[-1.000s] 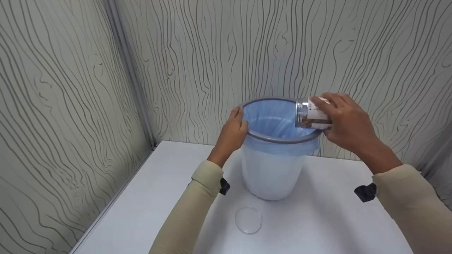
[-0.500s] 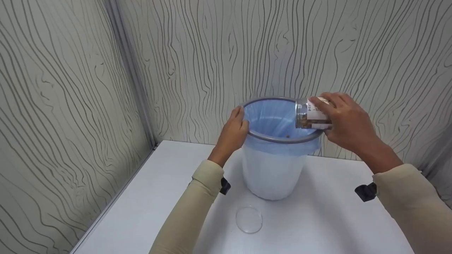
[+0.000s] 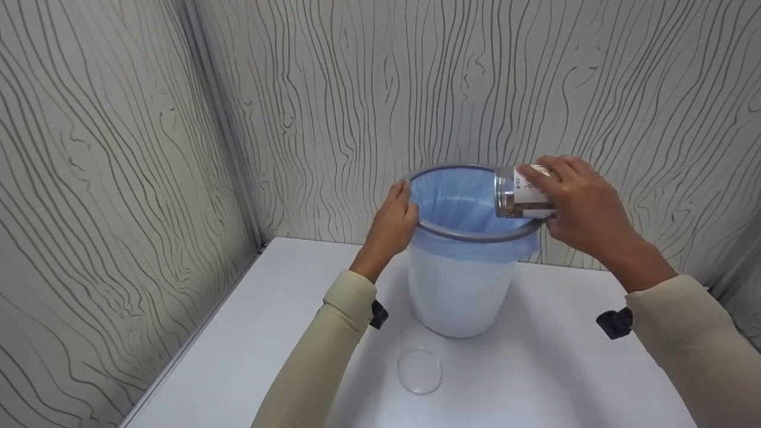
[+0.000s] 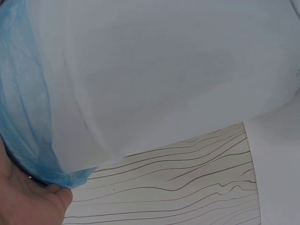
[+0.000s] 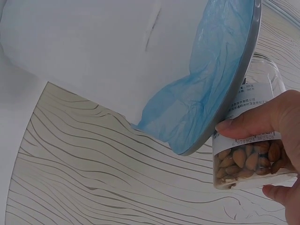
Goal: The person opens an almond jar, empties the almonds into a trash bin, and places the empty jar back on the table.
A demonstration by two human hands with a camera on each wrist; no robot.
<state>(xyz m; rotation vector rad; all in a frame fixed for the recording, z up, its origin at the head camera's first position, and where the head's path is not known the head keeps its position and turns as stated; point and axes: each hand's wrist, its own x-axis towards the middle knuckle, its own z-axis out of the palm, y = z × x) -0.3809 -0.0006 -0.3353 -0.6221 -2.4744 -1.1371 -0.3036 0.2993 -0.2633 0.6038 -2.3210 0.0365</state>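
In the head view a white trash bin (image 3: 461, 294) stands upright, lined with a blue plastic bag (image 3: 452, 193) folded over its grey rim (image 3: 475, 237). My left hand (image 3: 389, 223) grips that rim on the left side, thumb outside. Across the right side of the rim, my right hand (image 3: 585, 205) holds a clear jar (image 3: 505, 191) lying nearly sideways, its mouth over the bin. Almonds (image 5: 253, 159) gather at the jar's bottom end in the right wrist view, below a white printed label (image 5: 248, 101). The bin's floor is hidden.
A clear round lid (image 3: 420, 371) lies on the white table (image 3: 285, 315) in front of the bin. Wood-patterned walls (image 3: 357, 107) rise behind and to the left, with a grey corner strip (image 3: 217, 113) between them.
The jar has shifted slightly left over the bin. A small brown piece seen half a second ago near the inner front rim is no longer visible. The left hand stays on the rim.
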